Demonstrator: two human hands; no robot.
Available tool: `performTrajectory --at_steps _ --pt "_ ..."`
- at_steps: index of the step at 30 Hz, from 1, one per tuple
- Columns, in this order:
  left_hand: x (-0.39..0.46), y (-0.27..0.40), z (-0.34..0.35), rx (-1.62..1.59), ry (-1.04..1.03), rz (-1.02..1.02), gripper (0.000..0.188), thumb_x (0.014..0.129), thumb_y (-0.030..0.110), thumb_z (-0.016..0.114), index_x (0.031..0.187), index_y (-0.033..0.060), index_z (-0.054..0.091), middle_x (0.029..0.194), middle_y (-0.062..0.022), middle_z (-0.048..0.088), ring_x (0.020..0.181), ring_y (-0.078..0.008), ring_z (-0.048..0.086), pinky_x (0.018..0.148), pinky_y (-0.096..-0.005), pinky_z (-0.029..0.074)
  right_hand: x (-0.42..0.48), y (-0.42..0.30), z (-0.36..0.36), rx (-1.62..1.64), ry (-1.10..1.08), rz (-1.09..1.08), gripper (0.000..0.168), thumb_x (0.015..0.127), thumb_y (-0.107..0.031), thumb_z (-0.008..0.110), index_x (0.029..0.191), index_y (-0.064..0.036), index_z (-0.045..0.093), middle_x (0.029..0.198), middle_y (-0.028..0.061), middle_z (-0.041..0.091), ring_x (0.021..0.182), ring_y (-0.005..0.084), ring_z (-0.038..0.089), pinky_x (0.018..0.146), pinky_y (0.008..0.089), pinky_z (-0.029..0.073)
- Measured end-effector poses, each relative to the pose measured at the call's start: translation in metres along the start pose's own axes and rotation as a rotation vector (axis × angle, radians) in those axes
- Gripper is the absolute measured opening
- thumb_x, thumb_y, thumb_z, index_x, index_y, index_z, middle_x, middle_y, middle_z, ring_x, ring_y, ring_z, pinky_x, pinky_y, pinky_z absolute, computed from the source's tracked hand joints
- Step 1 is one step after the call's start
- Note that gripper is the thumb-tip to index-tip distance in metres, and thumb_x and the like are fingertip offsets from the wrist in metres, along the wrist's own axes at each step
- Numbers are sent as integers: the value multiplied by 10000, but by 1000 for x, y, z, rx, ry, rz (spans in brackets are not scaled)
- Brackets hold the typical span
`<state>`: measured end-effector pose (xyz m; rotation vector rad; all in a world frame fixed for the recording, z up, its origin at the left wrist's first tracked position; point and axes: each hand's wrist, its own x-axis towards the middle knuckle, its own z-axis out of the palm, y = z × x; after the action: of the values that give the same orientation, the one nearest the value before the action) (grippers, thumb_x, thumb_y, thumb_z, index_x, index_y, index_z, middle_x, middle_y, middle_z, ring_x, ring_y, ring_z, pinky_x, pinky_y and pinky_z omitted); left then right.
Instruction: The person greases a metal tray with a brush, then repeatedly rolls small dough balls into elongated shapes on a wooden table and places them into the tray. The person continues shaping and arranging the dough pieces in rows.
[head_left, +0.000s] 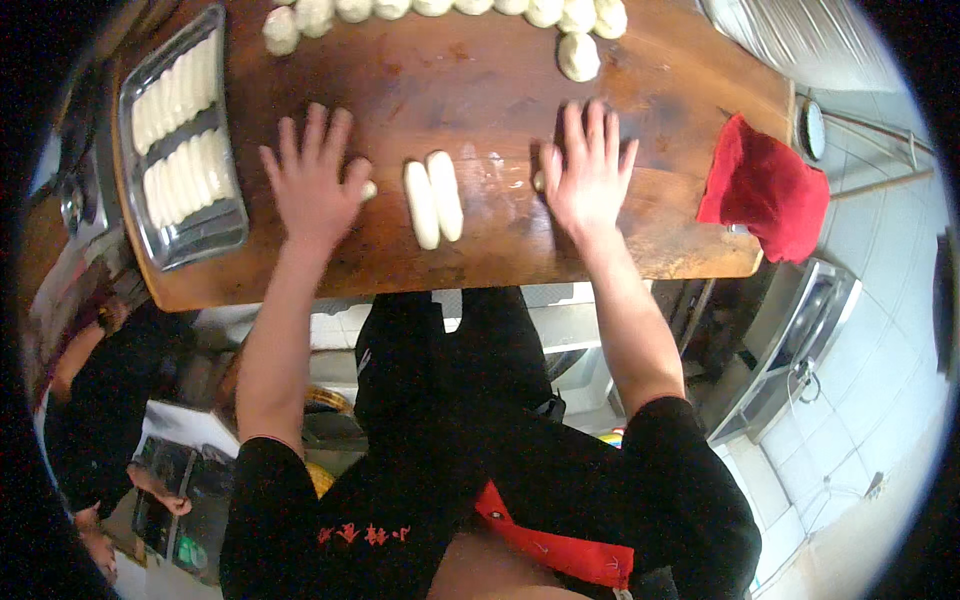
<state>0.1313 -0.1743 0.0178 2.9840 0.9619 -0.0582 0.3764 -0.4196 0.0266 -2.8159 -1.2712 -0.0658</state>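
My left hand (319, 176) lies palm down over a piece of dough (368, 190), whose pale end pokes out beside the thumb. Farther right, my right hand (591, 169) presses flat over another dough piece (539, 181), mostly hidden under the palm. Fingers on both hands are spread and neither grasps anything. Between them, two smooth dough rolls (433, 199) lie side by side, touching, on the wooden worktable (495, 259). Along the far side runs a row of round dough balls (433, 6), with one dough ball (578, 58) set nearer on the right.
At the left, a clear tray (196, 251) holds two rows of dough rolls. A red cloth (765, 191) drapes over the table's right end. Another person (105, 405) stands at lower left by a dark counter. A metal sink unit (806, 330) is off to the right.
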Motion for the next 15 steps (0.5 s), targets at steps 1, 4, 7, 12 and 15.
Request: performTrajectory --at_steps 1,4,7,12,15 --pt "-23 12 -8 7 -128 72 720 932 446 623 1595 223 449 1694 -88 356 1546 -434 293 1250 -693 146 -36 -4 -5 2 -99 -81 639 970 -422 599 1546 -168 493 1584 154 480 1463 392 427 1199 670 267" --pt "-147 27 -14 -197 -305 170 757 862 535 675 1547 251 524 1685 -88 363 1576 -441 211 1247 -726 91 -147 -18 -23 95 -426 -142 699 895 -398 670 1534 -174 496 1639 117 411 1541 372 330 1237 711 153" --pt "-141 24 -9 -150 -232 214 712 891 542 674 1533 271 531 1662 -73 389 1536 -441 287 1232 -735 141 -126 -3 -25 12 -463 -243 728 927 -419 676 1562 -128 469 1674 171 354 1565 415 271 1239 709 122" --pt "-5 -12 5 -36 134 14 690 926 480 634 1547 210 505 1641 -110 415 1500 -436 359 1226 -692 193 1 11 7 51 11 -27 653 978 -402 588 1576 -172 460 1614 176 432 1486 413 390 1212 684 233" --pt "-107 20 -14 -176 -295 121 773 870 541 684 1538 191 515 1637 -92 421 1532 -413 314 1239 -716 148 -98 -7 -12 57 -308 -186 701 899 -425 664 1529 -167 498 1636 166 406 1511 411 357 1238 690 181"
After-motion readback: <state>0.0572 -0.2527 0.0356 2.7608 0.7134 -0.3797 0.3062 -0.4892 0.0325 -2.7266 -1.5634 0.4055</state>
